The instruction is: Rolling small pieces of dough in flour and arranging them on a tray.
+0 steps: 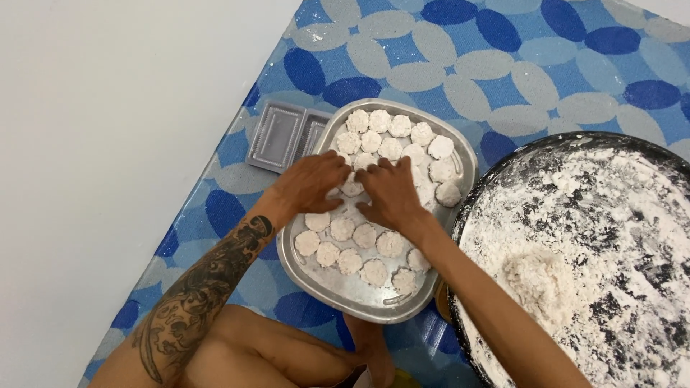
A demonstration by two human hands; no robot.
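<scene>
A: Logging from the remote feed. Left hand (310, 181) and right hand (389, 195) both lie palm down over the middle of the metal tray (359, 294), fingertips meeting on a floured dough round (351, 188). Fingers are loosely spread, pressed onto the pieces, not closed around anything that I can see.

B: Where do the rounds sit?

A: All in the tray, in rough rows: a cluster toward its far edge (392, 136), another row along its near edge (352, 255). The middle band is hidden under the hands. The tray rests on a blue patterned mat (460, 65), near its left edge.

B: How would they handle?

A: My judgement: light, soft, easily dented, and dry on the surface from the flour coating. I'd take one by its sides with fingertips, gently; a squeeze would likely flatten it. The tray looks stiff and thin; I'd lift it by opposite rims.

B: Any packaging or labels?

A: One clear plastic container (284, 135), rectangular with two ribbed compartments, just beside the tray's far left corner, touching or nearly so. No label visible on it. No signs in view.

B: Else?

A: A large dark round pan (575, 140) at the mat's right edge, dusted with flour, with a dough lump (535, 276) in it.
</scene>
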